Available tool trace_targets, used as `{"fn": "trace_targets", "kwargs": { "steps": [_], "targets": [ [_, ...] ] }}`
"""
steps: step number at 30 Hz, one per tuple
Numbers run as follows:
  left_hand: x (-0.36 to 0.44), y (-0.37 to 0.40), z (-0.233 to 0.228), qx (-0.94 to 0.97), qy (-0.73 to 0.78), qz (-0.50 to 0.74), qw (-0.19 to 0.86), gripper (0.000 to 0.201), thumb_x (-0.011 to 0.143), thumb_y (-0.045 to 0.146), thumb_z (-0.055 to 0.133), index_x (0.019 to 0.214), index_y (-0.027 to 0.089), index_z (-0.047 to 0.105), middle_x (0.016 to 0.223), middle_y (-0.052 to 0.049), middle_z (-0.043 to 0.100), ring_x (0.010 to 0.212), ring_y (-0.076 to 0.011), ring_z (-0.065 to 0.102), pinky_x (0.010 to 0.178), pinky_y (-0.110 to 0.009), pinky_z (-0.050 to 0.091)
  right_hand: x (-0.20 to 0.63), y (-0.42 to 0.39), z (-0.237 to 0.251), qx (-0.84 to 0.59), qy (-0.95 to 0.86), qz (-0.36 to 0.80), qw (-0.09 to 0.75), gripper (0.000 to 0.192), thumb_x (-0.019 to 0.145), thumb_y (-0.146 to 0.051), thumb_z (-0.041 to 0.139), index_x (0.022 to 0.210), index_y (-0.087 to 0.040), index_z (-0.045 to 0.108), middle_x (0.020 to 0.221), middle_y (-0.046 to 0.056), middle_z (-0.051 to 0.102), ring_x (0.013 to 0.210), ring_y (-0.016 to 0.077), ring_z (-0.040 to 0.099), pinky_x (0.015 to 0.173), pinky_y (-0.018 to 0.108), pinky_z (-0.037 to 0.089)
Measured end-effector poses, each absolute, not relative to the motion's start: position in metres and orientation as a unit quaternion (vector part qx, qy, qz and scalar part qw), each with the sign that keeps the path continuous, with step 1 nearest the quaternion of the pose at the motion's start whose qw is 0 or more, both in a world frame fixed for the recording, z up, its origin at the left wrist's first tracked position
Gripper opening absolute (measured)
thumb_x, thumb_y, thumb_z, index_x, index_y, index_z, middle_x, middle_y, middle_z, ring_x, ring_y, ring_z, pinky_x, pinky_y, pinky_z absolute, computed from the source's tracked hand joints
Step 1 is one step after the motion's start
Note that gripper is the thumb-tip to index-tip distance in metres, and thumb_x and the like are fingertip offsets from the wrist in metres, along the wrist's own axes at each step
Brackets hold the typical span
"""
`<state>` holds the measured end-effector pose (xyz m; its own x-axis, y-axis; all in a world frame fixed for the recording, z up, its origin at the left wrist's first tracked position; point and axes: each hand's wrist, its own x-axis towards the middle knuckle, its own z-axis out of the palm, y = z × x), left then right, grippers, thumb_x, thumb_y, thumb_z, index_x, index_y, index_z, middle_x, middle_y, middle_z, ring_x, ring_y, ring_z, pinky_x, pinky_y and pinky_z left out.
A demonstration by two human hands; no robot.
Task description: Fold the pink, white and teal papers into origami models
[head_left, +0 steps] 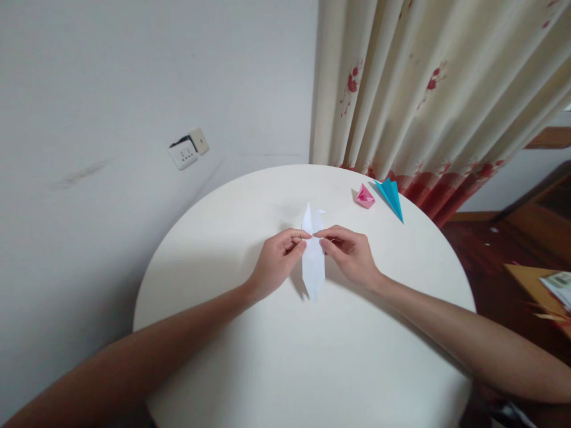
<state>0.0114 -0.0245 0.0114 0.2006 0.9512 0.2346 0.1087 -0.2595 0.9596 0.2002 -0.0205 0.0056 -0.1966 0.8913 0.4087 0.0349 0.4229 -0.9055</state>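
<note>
Right in front of you, near the middle of the round white table (276, 368), sits the long, narrow piece of folded white paper (313, 261), a slim diamond-like shape lying lengthwise away from you, with two pointed tips at its far end, one tall and sharp, the other shorter and bent over, and a single blunt point at the near end. A crease runs down its middle, and it casts a soft shadow to the left. Your left hand (277, 259) is curled in, thumb and forefinger pinched together on the paper's left edge about a third of the way down from the far tips. Your right hand (350, 252) mirrors it, fingers folded and thumb and forefinger closed on the right edge at the same height, so both hands grip the same piece from opposite sides, fingertips almost meeting across it. Both forearms angle in from the near corners, leaving bare tabletop between them and plenty more on either side of the paper. Further back on the right, near the table's far rim, lies a small pink folded paper shape (365, 197), and just beside it a pointed blue folded paper shape (391, 197) reaching close to the edge; both are well apart from your hands. Behind them hangs a cream curtain with red flowers (428, 89), and a white wall socket (184, 154) sits on the wall to the left.
</note>
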Motion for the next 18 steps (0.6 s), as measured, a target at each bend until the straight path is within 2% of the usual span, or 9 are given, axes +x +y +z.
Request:
{"fn": "trace_targets", "kwargs": {
  "steps": [3,7,12,18],
  "targets": [
    [0.009,-0.024,0.014,0.64,0.412,0.475,0.442,0.021,0.082,0.025,0.061,0.099,0.017,0.072,0.099,-0.007,0.074,0.094,-0.0206,0.067,0.086,-0.03,0.05,0.205,-0.019,0.007,-0.315,-0.678,0.432,0.503,0.024,0.088,-0.039,0.067,0.106,-0.025,0.076,0.1,0.007,0.068,0.085,0.0187,0.063,0.074,0.033,0.053],
    [0.006,-0.024,0.014,0.646,0.386,0.467,0.464,0.031,0.078,0.018,0.058,0.106,0.016,0.072,0.104,-0.007,0.075,0.096,-0.0215,0.069,0.089,-0.031,0.051,0.211,-0.018,0.01,-0.288,-0.67,0.476,0.491,0.027,0.086,-0.04,0.07,0.11,-0.027,0.076,0.106,0.009,0.065,0.093,0.0215,0.063,0.08,0.037,0.055],
    [0.005,-0.025,0.012,0.65,0.357,0.461,0.488,0.032,0.084,0.022,0.061,0.114,0.014,0.068,0.111,-0.011,0.073,0.1,-0.0214,0.069,0.09,-0.03,0.051,0.213,-0.018,0.01,-0.276,-0.677,0.476,0.49,0.028,0.086,-0.035,0.07,0.113,-0.028,0.075,0.105,0.008,0.065,0.094,0.0212,0.063,0.082,0.038,0.053],
    [0.006,-0.026,0.012,0.646,0.341,0.463,0.502,0.036,0.081,0.022,0.068,0.117,0.014,0.067,0.121,-0.013,0.07,0.111,-0.0248,0.066,0.101,-0.036,0.049,0.214,-0.018,0.009,-0.285,-0.682,0.464,0.488,0.03,0.084,-0.035,0.072,0.113,-0.027,0.075,0.109,0.009,0.065,0.094,0.0215,0.063,0.08,0.036,0.054]
  ]
}}
